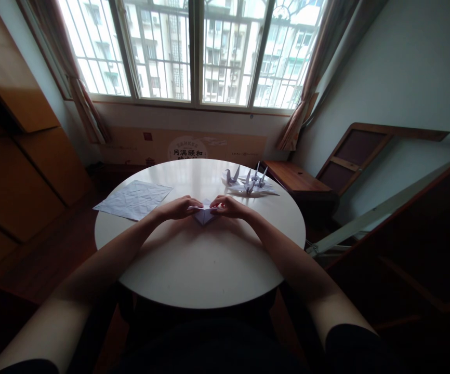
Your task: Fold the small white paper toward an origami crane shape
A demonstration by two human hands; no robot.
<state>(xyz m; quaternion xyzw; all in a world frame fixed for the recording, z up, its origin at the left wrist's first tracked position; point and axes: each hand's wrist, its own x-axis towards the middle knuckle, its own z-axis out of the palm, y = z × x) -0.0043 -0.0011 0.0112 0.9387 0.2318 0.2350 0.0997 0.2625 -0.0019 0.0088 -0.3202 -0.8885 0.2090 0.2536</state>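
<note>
Between the left hand [180, 207] and the right hand [230, 206], a small, folded, pale paper piece [204, 215] sits above the round, glossy white table [205, 275]. Both hands pinch its sides (exact fingertip contact is too small to verify). The step appears to be shaping a fold; the next move likely calls for even pressure along the crease. Left of the grip, a creased, pale paper sheet [135, 200] reaches the rim; beyond right, folded white paper cranes [249, 185] limit travel. Open tabletop extends bodyward.
</note>
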